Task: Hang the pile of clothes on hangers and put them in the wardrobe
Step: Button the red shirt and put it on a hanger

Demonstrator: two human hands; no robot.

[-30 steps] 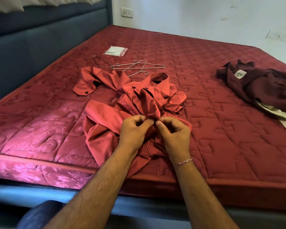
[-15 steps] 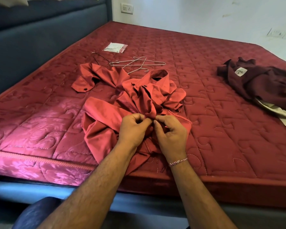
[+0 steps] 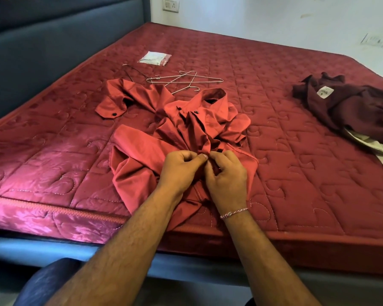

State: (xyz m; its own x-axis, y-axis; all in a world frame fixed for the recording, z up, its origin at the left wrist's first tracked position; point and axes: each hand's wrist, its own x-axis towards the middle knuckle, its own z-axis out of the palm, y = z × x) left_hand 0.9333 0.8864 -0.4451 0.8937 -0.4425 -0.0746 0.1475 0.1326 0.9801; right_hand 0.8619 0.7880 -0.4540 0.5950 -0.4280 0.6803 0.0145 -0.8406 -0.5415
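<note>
Head view: one camera only.
Red shirt (image 3: 164,138): crumpled mid-frame on the mattress (image 3: 296,184).
Left hand (image 3: 179,171), right hand (image 3: 227,175): both pinch its front edge, probably working a button.
Hangers (image 3: 186,81): just beyond, within reach.

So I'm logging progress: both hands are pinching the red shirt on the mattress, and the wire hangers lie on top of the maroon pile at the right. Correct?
Not quite. The head view shows the wire hangers on the bare mattress beyond the red shirt, apart from the maroon pile. The left hand and right hand do pinch the shirt.
</note>
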